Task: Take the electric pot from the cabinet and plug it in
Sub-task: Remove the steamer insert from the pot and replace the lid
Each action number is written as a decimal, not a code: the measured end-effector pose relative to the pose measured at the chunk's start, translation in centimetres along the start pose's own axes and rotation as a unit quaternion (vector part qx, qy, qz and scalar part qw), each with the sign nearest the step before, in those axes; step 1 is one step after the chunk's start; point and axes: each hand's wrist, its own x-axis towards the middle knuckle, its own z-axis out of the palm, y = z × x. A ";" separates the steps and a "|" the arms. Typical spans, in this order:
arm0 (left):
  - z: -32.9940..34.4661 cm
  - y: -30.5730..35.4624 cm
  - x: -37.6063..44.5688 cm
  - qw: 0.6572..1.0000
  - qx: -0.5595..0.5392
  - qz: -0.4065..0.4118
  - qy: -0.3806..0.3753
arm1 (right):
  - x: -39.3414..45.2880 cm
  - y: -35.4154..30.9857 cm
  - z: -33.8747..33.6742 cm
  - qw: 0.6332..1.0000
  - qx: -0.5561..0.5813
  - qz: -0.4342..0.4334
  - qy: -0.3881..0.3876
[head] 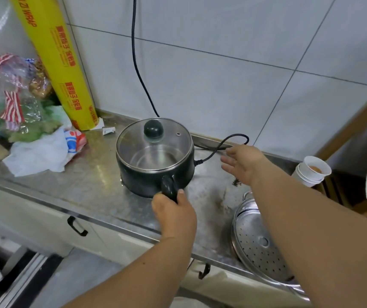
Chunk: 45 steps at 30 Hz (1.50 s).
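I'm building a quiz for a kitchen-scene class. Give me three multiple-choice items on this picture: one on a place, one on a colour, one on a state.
1. Where does the electric pot stand?
A. on the steel counter
B. inside the cabinet
C. on the floor

2. What colour is the tall roll of wrap leaning in the corner?
A. blue
B. yellow
C. white

3. What is the left hand doing?
A. lying flat on the counter
B. lifting the lid
C. gripping the pot's handle

Answers:
1. A: the pot sits on the steel counter, by the tiled wall.
2. B: the roll is yellow with red print.
3. C: its fingers curl round the black handle, while the right hand is open near the black cord and the glass lid stays on the pot.
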 end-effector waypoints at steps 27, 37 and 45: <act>-9.1 5.7 9.9 0.968 0.181 0.119 -0.127 | -9.6 4.8 4.0 0.831 -0.536 -0.147 0.006; -10.9 8.5 12.1 0.892 0.262 0.199 -0.309 | -9.6 3.8 6.2 0.819 -0.559 -0.080 0.105; -12.4 7.8 14.9 0.881 0.242 0.187 -0.361 | -12.9 5.4 8.0 0.848 -0.484 -0.068 0.203</act>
